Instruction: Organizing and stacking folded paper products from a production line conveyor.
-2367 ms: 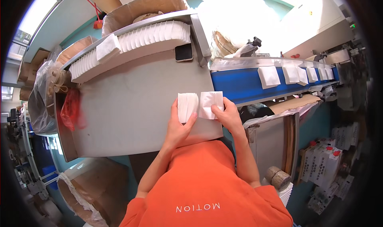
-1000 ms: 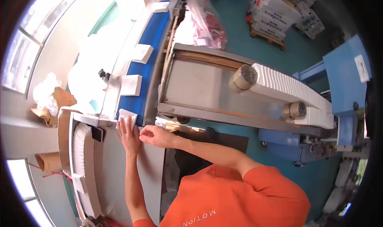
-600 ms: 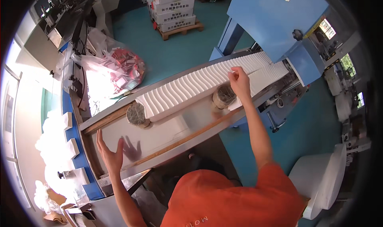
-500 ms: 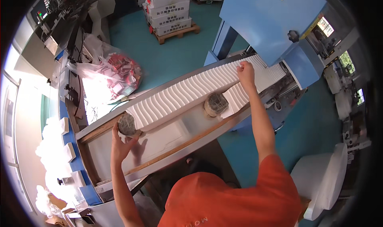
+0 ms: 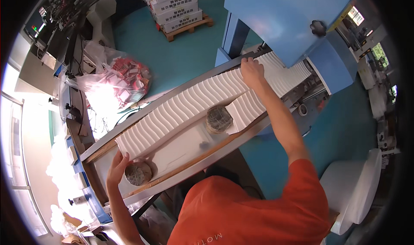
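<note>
A long row of thin white wavy-edged pieces (image 5: 185, 105), packed on edge, runs along a trough-like table (image 5: 172, 156). At the row's left end, my left hand (image 5: 115, 169) rests with its fingers stretched against the last pieces. Just right of this hand stands a round grey weight (image 5: 138, 174), apart from the row. Farther right, my right hand (image 5: 253, 74) reaches over the row, its fingers bent onto the pieces; their tips are partly hidden. A shorter white row (image 5: 246, 111) lies on the near side, a second round weight (image 5: 219, 119) at its left end.
A blue machine (image 5: 289, 21) stands over the table's right end. Beyond the table sit a clear bag of red and white scraps (image 5: 127, 79) and stacked white boxes (image 5: 177, 8) on a wooden pallet (image 5: 189, 27). A large white roll (image 5: 349, 189) stands at right.
My left hand has left the round weight, which now sits nearer me, and moved to the row's end. The long row reaches farther left. My right hand has come down onto the row.
</note>
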